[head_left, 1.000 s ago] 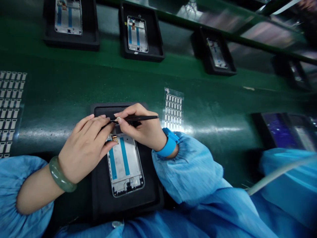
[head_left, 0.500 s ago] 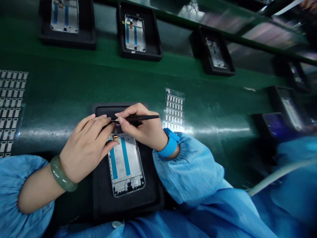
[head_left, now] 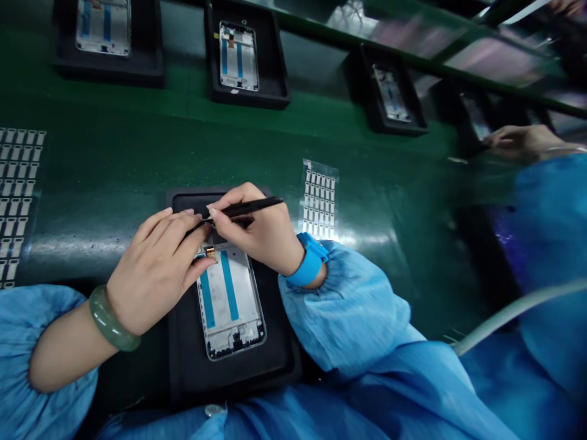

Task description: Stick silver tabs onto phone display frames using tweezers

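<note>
A phone frame [head_left: 238,305] with two blue strips lies in a black foam tray [head_left: 183,366] in front of me. My left hand [head_left: 158,260] rests over its upper left part, fingers stretched out and thumb apart, beside a small gold flex cable [head_left: 210,252]. Between thumb and fingers, my right hand [head_left: 261,229] pinches black tweezers [head_left: 257,206]. Their tips point left toward the frame's top edge and are hidden under my left fingers.
Sheets of small pale stickers lie on the green table, one at right [head_left: 320,201] and one at far left [head_left: 16,201]. Along the back stand several black trays [head_left: 270,98] with phone frames. At right a co-worker's hand [head_left: 527,140] reaches toward one.
My right hand has tilted the tweezers, their back end now higher relative to the hand. At right a co-worker's arm has come into view. The whole view has shifted slightly.
</note>
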`<action>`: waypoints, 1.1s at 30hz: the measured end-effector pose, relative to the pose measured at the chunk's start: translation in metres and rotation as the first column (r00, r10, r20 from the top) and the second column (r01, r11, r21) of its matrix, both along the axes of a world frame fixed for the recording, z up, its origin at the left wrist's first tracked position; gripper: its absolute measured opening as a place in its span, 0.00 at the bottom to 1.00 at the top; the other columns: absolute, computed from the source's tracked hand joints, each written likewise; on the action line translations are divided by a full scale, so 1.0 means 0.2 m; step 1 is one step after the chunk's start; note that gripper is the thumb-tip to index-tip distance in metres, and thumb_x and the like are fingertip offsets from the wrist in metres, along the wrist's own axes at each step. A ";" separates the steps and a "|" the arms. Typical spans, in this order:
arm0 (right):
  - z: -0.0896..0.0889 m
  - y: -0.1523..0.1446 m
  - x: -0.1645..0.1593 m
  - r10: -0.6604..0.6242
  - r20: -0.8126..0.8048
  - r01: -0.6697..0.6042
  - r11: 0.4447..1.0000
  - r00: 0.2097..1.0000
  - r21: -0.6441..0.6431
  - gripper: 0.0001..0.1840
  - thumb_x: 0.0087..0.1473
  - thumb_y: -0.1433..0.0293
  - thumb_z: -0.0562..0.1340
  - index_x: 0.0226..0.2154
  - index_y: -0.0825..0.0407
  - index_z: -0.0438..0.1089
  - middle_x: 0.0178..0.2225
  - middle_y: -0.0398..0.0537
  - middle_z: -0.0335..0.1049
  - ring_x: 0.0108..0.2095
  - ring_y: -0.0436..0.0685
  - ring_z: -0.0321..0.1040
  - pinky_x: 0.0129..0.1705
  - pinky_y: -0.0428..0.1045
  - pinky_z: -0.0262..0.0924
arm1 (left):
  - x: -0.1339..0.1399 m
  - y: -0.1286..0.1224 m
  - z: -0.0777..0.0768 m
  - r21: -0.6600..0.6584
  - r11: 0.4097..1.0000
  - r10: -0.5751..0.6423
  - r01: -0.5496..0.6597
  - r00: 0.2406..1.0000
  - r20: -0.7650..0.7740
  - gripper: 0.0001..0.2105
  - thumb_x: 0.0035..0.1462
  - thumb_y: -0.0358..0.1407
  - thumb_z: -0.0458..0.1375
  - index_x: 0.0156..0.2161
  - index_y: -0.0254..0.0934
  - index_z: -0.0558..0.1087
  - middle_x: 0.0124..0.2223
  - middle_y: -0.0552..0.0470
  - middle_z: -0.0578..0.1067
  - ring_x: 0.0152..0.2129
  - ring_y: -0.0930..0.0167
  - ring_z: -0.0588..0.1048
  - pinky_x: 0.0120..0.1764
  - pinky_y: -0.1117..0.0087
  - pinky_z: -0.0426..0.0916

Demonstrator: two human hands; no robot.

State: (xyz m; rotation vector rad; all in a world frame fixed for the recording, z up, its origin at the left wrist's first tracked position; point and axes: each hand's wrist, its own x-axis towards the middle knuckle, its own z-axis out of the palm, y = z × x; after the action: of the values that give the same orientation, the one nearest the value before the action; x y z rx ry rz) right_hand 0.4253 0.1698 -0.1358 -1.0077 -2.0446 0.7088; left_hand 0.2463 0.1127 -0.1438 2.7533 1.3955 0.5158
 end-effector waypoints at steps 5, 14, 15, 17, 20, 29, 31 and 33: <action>-0.01 0.02 0.00 -0.045 -0.121 0.031 0.992 0.992 -0.120 0.05 0.54 0.69 0.62 0.30 0.53 0.66 0.29 0.40 0.68 0.28 0.44 0.68 0.31 0.41 0.64 | 0.00 0.00 0.01 -0.004 1.000 0.001 -0.001 1.000 -0.007 0.19 0.61 0.41 0.52 0.51 0.28 0.68 0.51 0.39 0.71 0.50 0.59 0.70 0.55 0.53 0.62; 0.00 0.02 0.01 0.016 -0.088 -0.022 0.998 0.996 -0.061 0.04 0.53 0.72 0.61 0.29 0.53 0.64 0.27 0.38 0.65 0.26 0.43 0.65 0.28 0.41 0.61 | 0.00 0.00 0.01 -0.002 1.000 0.000 0.000 1.000 -0.005 0.19 0.61 0.41 0.53 0.51 0.28 0.68 0.51 0.39 0.71 0.50 0.59 0.69 0.55 0.53 0.62; 0.00 0.01 0.01 0.020 -0.059 -0.022 0.999 0.998 -0.032 0.03 0.53 0.73 0.61 0.30 0.52 0.64 0.28 0.39 0.66 0.27 0.44 0.66 0.29 0.41 0.62 | 0.00 0.00 0.01 -0.004 1.000 -0.001 0.001 1.000 -0.007 0.19 0.61 0.41 0.53 0.51 0.28 0.68 0.51 0.39 0.71 0.50 0.59 0.69 0.55 0.53 0.62; 0.00 0.01 0.01 0.022 -0.019 -0.022 1.000 1.000 -0.003 0.03 0.53 0.73 0.60 0.30 0.52 0.64 0.29 0.40 0.68 0.29 0.45 0.66 0.30 0.42 0.62 | 0.00 0.00 0.01 -0.008 1.000 -0.002 0.002 1.000 -0.009 0.19 0.61 0.41 0.53 0.51 0.28 0.68 0.51 0.39 0.71 0.50 0.58 0.69 0.55 0.53 0.62; 0.00 0.01 0.02 0.027 -0.031 -0.028 0.999 0.999 -0.045 0.03 0.54 0.71 0.60 0.31 0.52 0.63 0.28 0.39 0.67 0.26 0.44 0.65 0.29 0.42 0.61 | 0.00 0.00 0.01 -0.005 1.000 0.002 -0.002 1.000 -0.003 0.19 0.62 0.41 0.52 0.51 0.28 0.68 0.51 0.38 0.71 0.50 0.58 0.69 0.55 0.52 0.62; 0.03 0.04 0.03 0.085 0.087 -0.089 0.995 0.993 0.042 0.01 0.53 0.73 0.58 0.31 0.52 0.63 0.29 0.40 0.68 0.28 0.46 0.65 0.30 0.43 0.60 | 0.00 0.00 0.01 -0.020 1.000 0.001 -0.001 1.000 -0.006 0.18 0.61 0.41 0.52 0.51 0.29 0.68 0.51 0.38 0.71 0.51 0.58 0.69 0.55 0.52 0.62; 0.03 0.04 0.02 0.105 0.116 -0.111 0.993 0.988 0.048 0.01 0.53 0.73 0.58 0.31 0.51 0.63 0.30 0.41 0.69 0.29 0.46 0.66 0.31 0.43 0.61 | -0.01 0.00 0.01 -0.029 1.000 -0.002 0.002 1.000 0.000 0.19 0.61 0.42 0.52 0.51 0.29 0.68 0.51 0.38 0.71 0.51 0.58 0.69 0.55 0.52 0.62; 0.04 0.04 0.02 0.139 0.149 -0.152 0.985 0.979 0.079 0.02 0.53 0.74 0.57 0.30 0.51 0.63 0.31 0.41 0.69 0.31 0.47 0.67 0.34 0.44 0.62 | -0.01 0.00 0.01 -0.038 0.999 -0.007 0.007 1.000 0.018 0.20 0.62 0.43 0.50 0.51 0.29 0.68 0.51 0.37 0.71 0.51 0.58 0.69 0.56 0.51 0.61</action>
State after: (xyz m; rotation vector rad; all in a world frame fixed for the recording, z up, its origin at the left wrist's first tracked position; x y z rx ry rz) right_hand 0.4284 0.1776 -0.1282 -0.8859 -2.2724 0.6280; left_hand 0.2445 0.1122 -0.1419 2.7162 1.3766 0.5066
